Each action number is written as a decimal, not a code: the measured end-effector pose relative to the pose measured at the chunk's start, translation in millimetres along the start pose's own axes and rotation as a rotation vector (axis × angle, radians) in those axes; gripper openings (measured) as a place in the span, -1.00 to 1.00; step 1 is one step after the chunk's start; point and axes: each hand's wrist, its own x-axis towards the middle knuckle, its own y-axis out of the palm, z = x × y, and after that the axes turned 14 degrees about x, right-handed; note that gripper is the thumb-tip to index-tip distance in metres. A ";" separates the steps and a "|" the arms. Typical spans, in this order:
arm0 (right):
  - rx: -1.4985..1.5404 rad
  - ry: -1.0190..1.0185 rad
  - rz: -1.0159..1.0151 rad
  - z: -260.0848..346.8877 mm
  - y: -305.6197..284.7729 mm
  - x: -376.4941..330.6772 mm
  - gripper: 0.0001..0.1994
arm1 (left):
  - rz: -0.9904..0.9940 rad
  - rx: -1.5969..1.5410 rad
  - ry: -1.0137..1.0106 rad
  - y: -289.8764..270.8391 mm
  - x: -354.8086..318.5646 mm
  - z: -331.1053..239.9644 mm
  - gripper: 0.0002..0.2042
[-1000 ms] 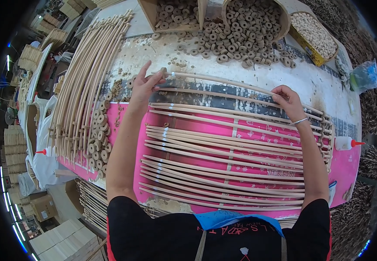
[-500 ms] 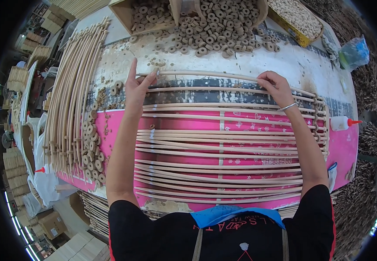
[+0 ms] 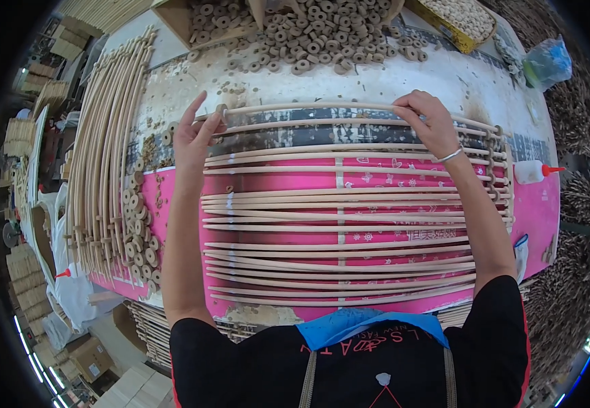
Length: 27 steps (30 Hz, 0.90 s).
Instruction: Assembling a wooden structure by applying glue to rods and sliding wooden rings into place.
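Observation:
My left hand (image 3: 194, 139) is at the far left of the rods, index finger raised. Its thumb and another finger pinch a small wooden ring (image 3: 223, 117) at the left end of the farthest thin wooden rod (image 3: 308, 107). Whether the rod's tip passes through the ring, I cannot tell. Toward the right end of that same rod, my right hand (image 3: 428, 122) pinches it between thumb and fingertips. Nearer to me, several more pale rods (image 3: 336, 197) lie side by side across a pink sheet (image 3: 533, 204). Rings (image 3: 492, 145) sit along their right ends.
A bundle of rods with rings (image 3: 104, 149) lies at left, beside loose rings (image 3: 138, 224). Wooden bins (image 3: 172, 24) and a ring heap (image 3: 308, 41) stand at the back. A yellow box (image 3: 451, 27) holds pale pieces. A white red-tipped bottle (image 3: 530, 172) lies at right.
The view has shifted slightly. My left hand has moved a little to the left, and the ring at its fingertips shows more plainly. My right hand still pinches the far rod.

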 end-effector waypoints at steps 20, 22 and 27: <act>-0.011 0.101 0.008 -2.6 14.0 -39.7 -0.82 | 0.037 0.894 0.585 -14.4 -23.5 5.0 -0.60; -0.031 0.038 -0.001 -8.6 16.8 -40.7 -0.83 | 0.050 0.886 0.587 -11.2 -23.2 6.5 -0.60; -0.037 0.044 -0.005 -12.3 18.6 -42.7 -0.83 | 0.036 0.926 0.613 -5.3 -20.7 7.1 -0.61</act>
